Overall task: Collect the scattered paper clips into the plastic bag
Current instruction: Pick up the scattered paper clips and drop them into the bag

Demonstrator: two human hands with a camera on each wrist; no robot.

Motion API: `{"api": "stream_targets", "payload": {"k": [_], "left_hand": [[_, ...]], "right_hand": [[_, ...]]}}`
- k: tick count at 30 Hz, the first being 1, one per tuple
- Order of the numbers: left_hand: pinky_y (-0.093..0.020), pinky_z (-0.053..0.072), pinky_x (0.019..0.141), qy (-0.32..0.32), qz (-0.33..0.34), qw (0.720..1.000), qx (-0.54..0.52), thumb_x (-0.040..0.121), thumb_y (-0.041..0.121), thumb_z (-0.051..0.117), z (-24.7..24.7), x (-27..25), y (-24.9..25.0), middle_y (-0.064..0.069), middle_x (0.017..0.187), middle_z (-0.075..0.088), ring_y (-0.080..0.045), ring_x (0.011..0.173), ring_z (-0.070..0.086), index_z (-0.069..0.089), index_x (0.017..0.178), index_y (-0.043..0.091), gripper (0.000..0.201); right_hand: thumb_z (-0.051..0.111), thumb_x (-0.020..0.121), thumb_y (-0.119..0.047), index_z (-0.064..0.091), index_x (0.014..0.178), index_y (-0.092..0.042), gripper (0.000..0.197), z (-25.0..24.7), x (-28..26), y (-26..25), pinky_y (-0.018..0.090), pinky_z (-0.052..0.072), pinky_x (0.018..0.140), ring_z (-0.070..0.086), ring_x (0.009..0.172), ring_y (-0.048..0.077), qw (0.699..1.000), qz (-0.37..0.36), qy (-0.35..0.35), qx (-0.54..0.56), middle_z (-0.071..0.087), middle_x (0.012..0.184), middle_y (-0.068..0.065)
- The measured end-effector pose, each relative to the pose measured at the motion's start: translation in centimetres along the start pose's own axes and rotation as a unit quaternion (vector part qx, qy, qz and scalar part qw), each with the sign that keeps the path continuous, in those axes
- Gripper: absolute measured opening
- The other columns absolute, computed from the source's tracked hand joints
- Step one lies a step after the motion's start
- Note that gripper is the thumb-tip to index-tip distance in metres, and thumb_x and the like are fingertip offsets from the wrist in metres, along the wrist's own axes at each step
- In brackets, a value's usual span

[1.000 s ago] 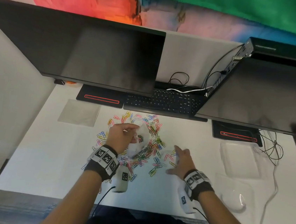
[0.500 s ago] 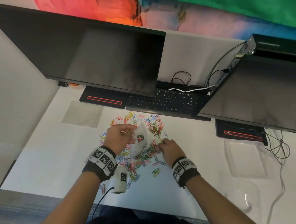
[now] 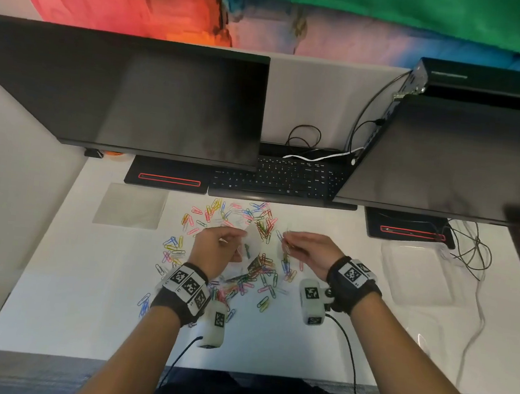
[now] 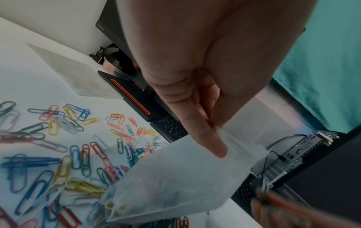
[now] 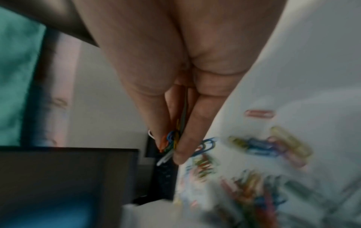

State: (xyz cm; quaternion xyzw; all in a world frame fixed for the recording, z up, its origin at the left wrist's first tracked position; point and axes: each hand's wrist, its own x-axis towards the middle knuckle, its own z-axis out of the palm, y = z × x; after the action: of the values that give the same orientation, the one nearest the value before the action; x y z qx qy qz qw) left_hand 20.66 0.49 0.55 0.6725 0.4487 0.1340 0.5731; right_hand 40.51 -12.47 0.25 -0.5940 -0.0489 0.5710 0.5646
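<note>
Coloured paper clips (image 3: 243,278) (image 4: 64,160) lie scattered over the white desk (image 3: 80,306) in front of the keyboard. My left hand (image 3: 218,247) (image 4: 210,138) pinches the rim of a small translucent plastic bag (image 3: 251,247) (image 4: 175,185), held up above the clips; a few clips show inside it. My right hand (image 3: 301,246) (image 5: 175,146) is lifted just right of the bag and pinches a small bunch of paper clips (image 5: 171,140) between thumb and fingers.
Two dark monitors (image 3: 128,96) (image 3: 455,159) hang over the desk's back, with a black keyboard (image 3: 273,179) between them. A flat clear bag (image 3: 131,205) lies at the left. Clear plastic trays (image 3: 417,271) and cables (image 3: 471,251) sit at the right.
My right hand has risen from the pile with a bunch of clips and moved right of the bag's mouth. The left hand keeps holding the bag up.
</note>
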Motion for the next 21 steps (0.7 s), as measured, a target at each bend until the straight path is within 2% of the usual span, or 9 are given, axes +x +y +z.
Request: {"api": "stream_targets", "payload": {"k": [2, 4, 8, 10, 12, 14, 16, 19, 21], "left_hand": [[-0.039, 0.064, 0.073, -0.009, 0.007, 1.000, 0.012, 0.096, 0.005, 0.058, 0.6, 0.1, 0.1, -0.007, 0.089, 0.070, -0.020, 0.064, 0.073, 0.075, 0.100, 0.017, 0.021], [-0.043, 0.063, 0.074, -0.015, 0.011, 1.000, 0.023, 0.096, 0.007, 0.059, 1.1, 0.2, 0.1, -0.008, 0.088, 0.071, -0.024, 0.066, 0.074, 0.075, 0.098, 0.019, 0.020], [-0.044, 0.063, 0.072, -0.012, 0.013, 0.999, 0.039, 0.096, 0.005, 0.057, 1.8, 0.1, 0.2, -0.009, 0.085, 0.074, -0.025, 0.066, 0.075, 0.073, 0.093, 0.019, 0.022], [-0.045, 0.063, 0.072, -0.002, 0.005, 0.999, 0.035, 0.096, 0.003, 0.057, 1.7, 0.1, 0.0, -0.008, 0.082, 0.074, -0.026, 0.066, 0.075, 0.074, 0.091, 0.019, 0.023], [-0.045, 0.063, 0.071, 0.003, -0.001, 1.000, 0.028, 0.095, 0.004, 0.060, 1.5, 0.2, 0.0, -0.007, 0.081, 0.074, -0.026, 0.065, 0.075, 0.075, 0.089, 0.018, 0.022], [-0.042, 0.064, 0.071, -0.004, -0.001, 1.000, 0.027, 0.094, 0.005, 0.062, 1.5, 0.1, 0.1, -0.008, 0.083, 0.075, -0.023, 0.066, 0.075, 0.076, 0.088, 0.018, 0.020], [-0.040, 0.064, 0.070, -0.013, 0.009, 0.999, 0.033, 0.093, 0.004, 0.063, 1.5, -0.1, 0.3, -0.007, 0.084, 0.075, -0.021, 0.065, 0.075, 0.076, 0.091, 0.017, 0.019], [-0.040, 0.064, 0.071, -0.013, 0.017, 0.999, 0.041, 0.094, 0.004, 0.062, 1.2, -0.2, 0.3, -0.004, 0.083, 0.074, -0.020, 0.066, 0.075, 0.077, 0.097, 0.014, 0.018], [-0.041, 0.064, 0.072, -0.013, 0.017, 0.999, 0.044, 0.094, 0.004, 0.062, 1.0, -0.3, 0.1, -0.002, 0.082, 0.073, -0.020, 0.067, 0.075, 0.077, 0.098, 0.014, 0.019]], "right_hand": [[0.069, 0.084, -0.011, 0.066, 0.113, 0.004, 0.033, 1.4, -0.5, -1.0, 0.029, 0.054, 0.092, 0.068, 0.091, 0.019, 0.999, -0.014, -0.047, 0.013, 0.072, 0.103, 0.014], [0.070, 0.083, -0.013, 0.067, 0.112, 0.003, 0.033, 3.1, -0.7, -0.9, 0.029, 0.054, 0.090, 0.069, 0.088, 0.019, 0.998, -0.021, -0.063, -0.002, 0.072, 0.099, 0.012], [0.071, 0.085, -0.010, 0.074, 0.101, -0.004, 0.018, 5.7, -0.3, 1.3, 0.026, 0.058, 0.079, 0.072, 0.084, 0.019, 0.987, -0.071, 0.032, -0.140, 0.074, 0.096, 0.010], [0.070, 0.085, -0.014, 0.077, 0.094, -0.010, 0.012, 6.1, 0.4, 2.3, 0.026, 0.058, 0.079, 0.071, 0.080, 0.015, 0.950, -0.121, 0.084, -0.275, 0.075, 0.089, 0.005], [0.070, 0.082, -0.014, 0.079, 0.090, -0.013, 0.012, 6.4, 0.6, 2.6, 0.014, 0.053, 0.073, 0.067, 0.075, 0.011, 0.905, -0.156, 0.107, -0.381, 0.075, 0.084, 0.000], [0.072, 0.079, -0.012, 0.079, 0.087, -0.011, 0.010, 6.7, 0.5, 2.5, 0.004, 0.044, 0.062, 0.063, 0.070, 0.009, 0.870, -0.186, 0.090, -0.447, 0.074, 0.079, 0.002], [0.071, 0.079, -0.013, 0.079, 0.081, -0.011, 0.008, 7.0, 0.5, 2.5, 0.012, 0.045, 0.060, 0.060, 0.062, 0.011, 0.838, -0.212, 0.068, -0.499, 0.070, 0.069, 0.002], [0.059, 0.085, -0.008, 0.078, 0.081, -0.009, 0.019, 7.2, 0.2, 2.2, 0.026, 0.048, 0.079, 0.059, 0.072, 0.018, 0.784, -0.218, 0.028, -0.580, 0.069, 0.073, 0.003], [0.053, 0.087, -0.006, 0.078, 0.084, -0.008, 0.025, 7.3, -0.5, 1.5, 0.029, 0.043, 0.092, 0.060, 0.078, 0.020, 0.767, -0.215, -0.018, -0.605, 0.073, 0.082, 0.007]]}}
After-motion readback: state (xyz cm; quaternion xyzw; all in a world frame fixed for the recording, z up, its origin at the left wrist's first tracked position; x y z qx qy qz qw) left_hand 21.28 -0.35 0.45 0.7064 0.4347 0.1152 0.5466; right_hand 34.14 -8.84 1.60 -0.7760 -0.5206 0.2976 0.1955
